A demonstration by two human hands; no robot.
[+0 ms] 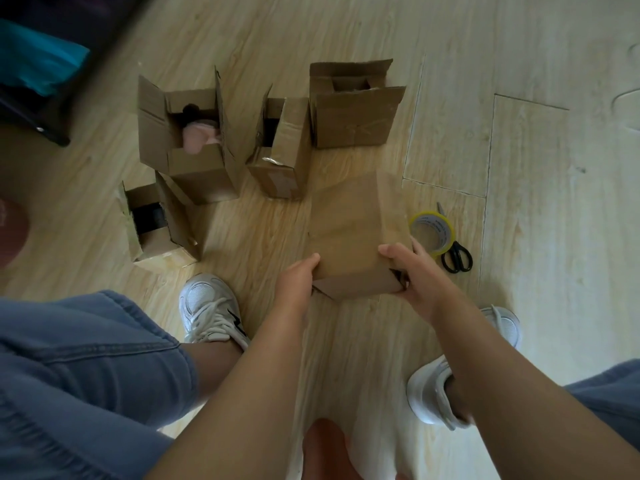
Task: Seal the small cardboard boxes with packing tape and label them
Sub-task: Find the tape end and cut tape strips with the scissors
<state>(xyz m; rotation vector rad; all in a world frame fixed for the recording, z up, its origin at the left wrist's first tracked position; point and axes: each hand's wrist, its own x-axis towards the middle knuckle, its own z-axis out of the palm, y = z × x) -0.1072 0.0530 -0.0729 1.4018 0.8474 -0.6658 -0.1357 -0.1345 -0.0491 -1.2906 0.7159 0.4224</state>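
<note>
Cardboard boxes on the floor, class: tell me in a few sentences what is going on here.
A person grips one cardboard box by its near end, left hand and right hand on either side, over the wooden floor. Its near flap looks unsealed. Four other boxes stand open behind it; one shows a pink item inside. The tape roll and scissors lie on the floor, just right of the held box.

place: home room | cues: pale wood-plank floor [519, 81]; dark furniture edge [52, 109]
</note>
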